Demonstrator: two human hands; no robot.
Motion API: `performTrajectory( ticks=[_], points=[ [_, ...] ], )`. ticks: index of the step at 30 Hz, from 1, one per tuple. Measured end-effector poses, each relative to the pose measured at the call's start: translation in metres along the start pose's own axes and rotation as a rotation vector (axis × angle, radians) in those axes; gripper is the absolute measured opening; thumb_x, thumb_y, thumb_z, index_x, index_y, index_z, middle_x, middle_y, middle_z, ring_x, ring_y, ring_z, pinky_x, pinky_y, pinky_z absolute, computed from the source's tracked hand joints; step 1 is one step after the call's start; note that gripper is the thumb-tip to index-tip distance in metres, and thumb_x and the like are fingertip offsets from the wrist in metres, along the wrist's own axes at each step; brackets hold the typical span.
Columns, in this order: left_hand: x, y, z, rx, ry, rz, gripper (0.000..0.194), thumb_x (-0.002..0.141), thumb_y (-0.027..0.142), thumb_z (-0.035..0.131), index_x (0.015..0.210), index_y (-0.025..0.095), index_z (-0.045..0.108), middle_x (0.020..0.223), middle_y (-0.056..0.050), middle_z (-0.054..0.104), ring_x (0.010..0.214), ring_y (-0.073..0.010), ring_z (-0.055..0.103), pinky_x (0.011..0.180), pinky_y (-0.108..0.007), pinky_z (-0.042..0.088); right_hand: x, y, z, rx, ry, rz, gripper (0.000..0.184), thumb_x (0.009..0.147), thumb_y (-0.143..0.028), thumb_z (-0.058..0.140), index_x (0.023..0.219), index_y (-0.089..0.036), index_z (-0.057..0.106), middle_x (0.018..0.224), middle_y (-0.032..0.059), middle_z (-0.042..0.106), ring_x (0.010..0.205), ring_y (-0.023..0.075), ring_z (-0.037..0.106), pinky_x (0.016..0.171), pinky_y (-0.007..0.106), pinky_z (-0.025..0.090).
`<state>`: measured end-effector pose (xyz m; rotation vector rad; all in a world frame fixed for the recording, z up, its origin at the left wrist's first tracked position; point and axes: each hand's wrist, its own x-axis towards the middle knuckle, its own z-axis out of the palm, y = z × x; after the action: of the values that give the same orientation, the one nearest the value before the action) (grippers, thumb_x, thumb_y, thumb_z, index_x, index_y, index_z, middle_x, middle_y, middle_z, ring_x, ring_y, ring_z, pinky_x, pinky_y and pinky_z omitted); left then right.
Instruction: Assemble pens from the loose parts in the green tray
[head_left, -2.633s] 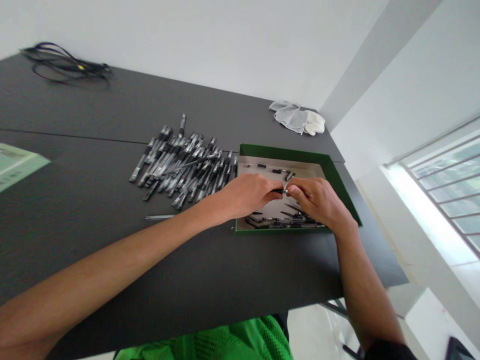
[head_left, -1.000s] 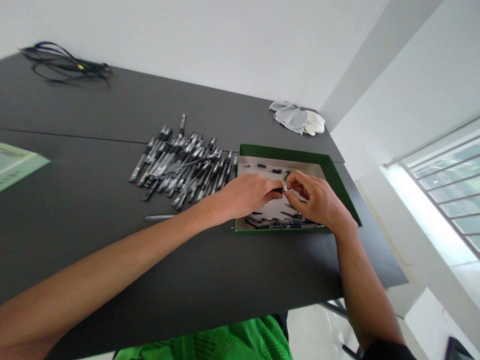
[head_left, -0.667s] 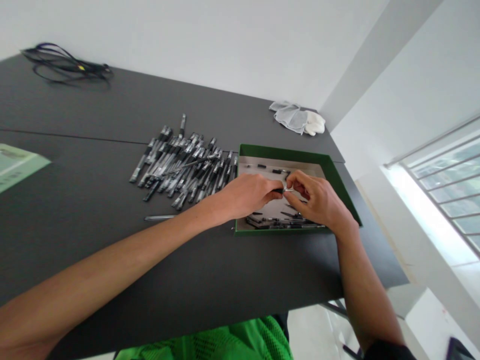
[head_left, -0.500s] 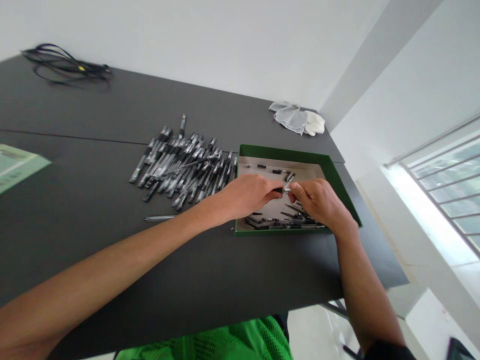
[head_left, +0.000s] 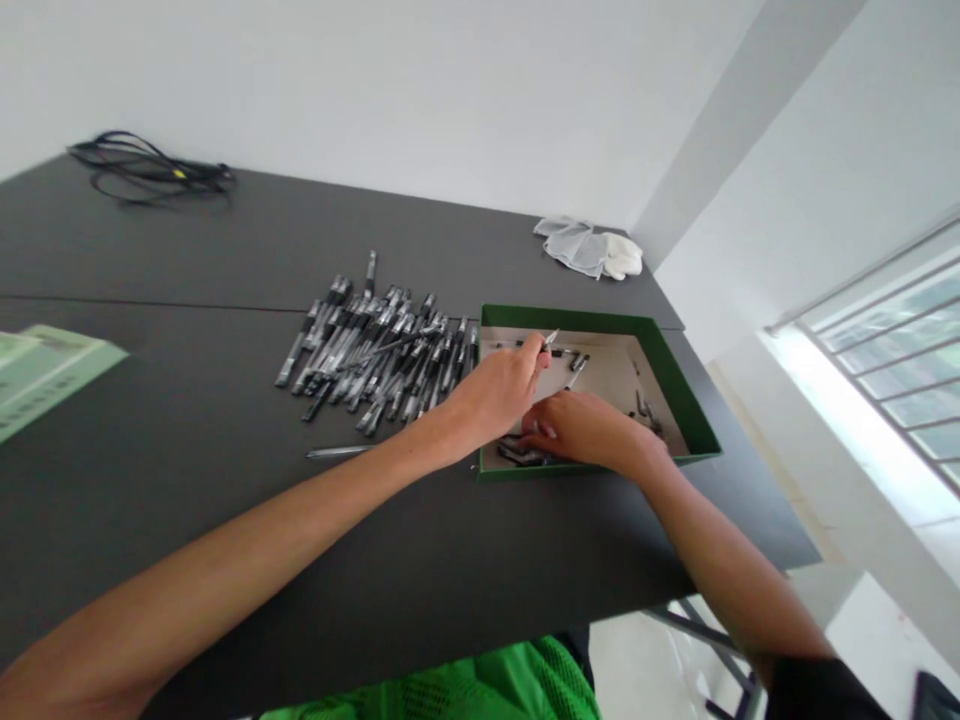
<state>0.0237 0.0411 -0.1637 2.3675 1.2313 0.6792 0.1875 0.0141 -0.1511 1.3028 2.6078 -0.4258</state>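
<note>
My left hand (head_left: 499,390) is closed around a pen (head_left: 551,341) above the left part of a shallow green box (head_left: 686,400). The pen's pale pointed end sticks out up and to the right; the rest is hidden in my fingers. Low in the box, my right hand (head_left: 589,425) has its fingers curled down at the dark pen parts (head_left: 517,453) along the near wall. What its fingertips grip, if anything, is hidden. More pen parts (head_left: 576,372) lie on the box's beige floor. Left of the box is a big pile of black and clear pens (head_left: 382,350).
One pen (head_left: 337,452) lies apart in front of the pile. A coiled black cable (head_left: 150,168) sits at the back left, and a light green printed sheet or packet (head_left: 60,375) at the left. White gloves (head_left: 592,250) rest near the wall, beyond the box.
My hands, which met over the box, have parted. The right moved down and left to the parts by the near wall; the left rose slightly with the pen. The view shifted a little.
</note>
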Motion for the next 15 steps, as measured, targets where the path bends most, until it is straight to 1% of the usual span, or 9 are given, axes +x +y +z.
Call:
performTrajectory(
  ticks=[3, 5, 8, 11, 13, 15],
  points=[
    [0.000, -0.002, 0.002, 0.034, 0.051, -0.025, 0.023, 0.109, 0.024, 0.033, 0.113, 0.015, 0.054, 0.082, -0.007, 0.071, 0.070, -0.0183, 0.067, 0.064, -0.028, 0.046, 0.014, -0.020, 0.001, -0.154, 0.017, 0.002, 0.035, 0.099, -0.042, 0.059, 0.103, -0.012, 0.077, 0.097, 0.0192, 0.078, 0.089, 0.0320, 0.076, 0.071, 0.034, 0.050],
    [0.000, -0.002, 0.002, 0.044, 0.065, -0.042, 0.023, 0.108, 0.025, 0.034, 0.112, 0.015, 0.054, 0.081, -0.007, 0.071, 0.070, -0.0188, 0.067, 0.063, -0.028, 0.046, 0.018, -0.026, 0.001, -0.165, 0.032, -0.020, 0.035, 0.098, -0.040, 0.059, 0.108, -0.010, 0.076, 0.102, 0.0213, 0.078, 0.093, 0.0342, 0.076, 0.074, 0.036, 0.053],
    [0.000, -0.001, 0.002, 0.010, 0.056, -0.052, 0.022, 0.108, 0.024, 0.034, 0.112, 0.016, 0.054, 0.078, -0.005, 0.070, 0.067, -0.0176, 0.067, 0.063, -0.027, 0.046, 0.019, -0.027, 0.002, -0.112, -0.006, -0.051, 0.033, 0.094, -0.042, 0.065, 0.106, -0.013, 0.077, 0.101, 0.0185, 0.079, 0.093, 0.0347, 0.077, 0.073, 0.036, 0.055],
    [0.001, -0.001, 0.001, 0.008, 0.057, -0.056, 0.021, 0.107, 0.021, 0.035, 0.110, 0.016, 0.055, 0.077, -0.004, 0.070, 0.067, -0.0174, 0.066, 0.063, -0.027, 0.046, 0.019, -0.024, 0.004, -0.090, -0.037, -0.057, 0.027, 0.091, -0.037, 0.068, 0.105, -0.015, 0.077, 0.101, 0.0161, 0.079, 0.092, 0.0317, 0.077, 0.072, 0.033, 0.054],
    [0.001, -0.001, 0.002, 0.011, 0.061, -0.056, 0.020, 0.106, 0.020, 0.036, 0.111, 0.016, 0.055, 0.078, -0.005, 0.070, 0.067, -0.0174, 0.066, 0.063, -0.027, 0.046, 0.019, -0.019, 0.005, -0.110, -0.020, -0.040, 0.024, 0.090, -0.034, 0.068, 0.103, -0.015, 0.077, 0.100, 0.0158, 0.079, 0.091, 0.0300, 0.077, 0.071, 0.032, 0.053],
    [0.002, -0.002, 0.002, 0.002, 0.066, -0.056, 0.021, 0.107, 0.021, 0.036, 0.112, 0.016, 0.056, 0.077, -0.005, 0.070, 0.067, -0.0172, 0.066, 0.063, -0.026, 0.046, 0.017, -0.009, 0.004, -0.102, 0.016, -0.018, 0.020, 0.089, -0.031, 0.068, 0.099, -0.017, 0.078, 0.097, 0.0141, 0.080, 0.088, 0.0283, 0.076, 0.070, 0.030, 0.052]
  ],
)
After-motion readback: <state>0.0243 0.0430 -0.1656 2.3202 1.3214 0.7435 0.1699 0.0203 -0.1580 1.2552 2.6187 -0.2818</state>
